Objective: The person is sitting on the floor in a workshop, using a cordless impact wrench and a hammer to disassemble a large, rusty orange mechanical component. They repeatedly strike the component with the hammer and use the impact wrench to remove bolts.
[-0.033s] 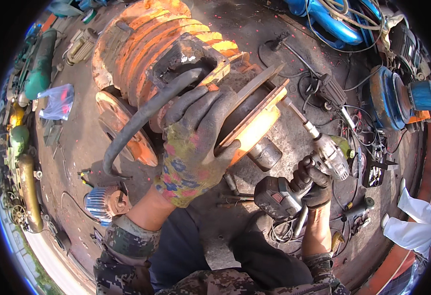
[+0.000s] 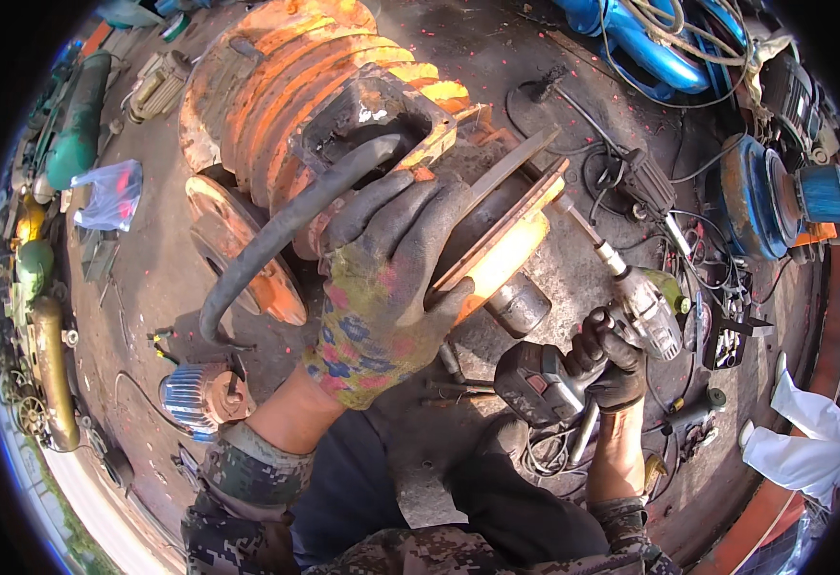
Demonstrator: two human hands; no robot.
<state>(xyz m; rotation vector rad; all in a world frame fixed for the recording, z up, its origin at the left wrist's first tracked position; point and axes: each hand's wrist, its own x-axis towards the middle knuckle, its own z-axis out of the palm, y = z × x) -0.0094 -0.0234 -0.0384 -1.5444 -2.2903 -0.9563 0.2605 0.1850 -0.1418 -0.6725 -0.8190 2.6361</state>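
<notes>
A large ribbed orange motor (image 2: pixel 276 91) lies before me, with an open square terminal box (image 2: pixel 436 144) on top. A thick black cable (image 2: pixel 291 216) curves out of that box. My left hand (image 2: pixel 377 278), in a dirty patterned glove, grips the motor's end flange (image 2: pixel 516 251), its thumb at the plate's edge and its fingers beside the cable. In my right hand (image 2: pixel 614 359), also gloved, is a cordless impact wrench (image 2: pixel 648 311). Its long socket points up-left at the flange's outer rim; whether it sits on a bolt I cannot make out.
A loose orange disc (image 2: pixel 243 254) leans left of the motor. Near my left forearm sits a small blue motor (image 2: pixel 199 398). A corded power tool (image 2: pixel 645 182) and tangled cables lie at right, by a blue wheel-shaped part (image 2: pixel 756 196). Someone's white-clad legs (image 2: pixel 804 431) show at far right.
The flange and my left hand sit very slightly further right and lower. The impact wrench in my right hand stays almost in place.
</notes>
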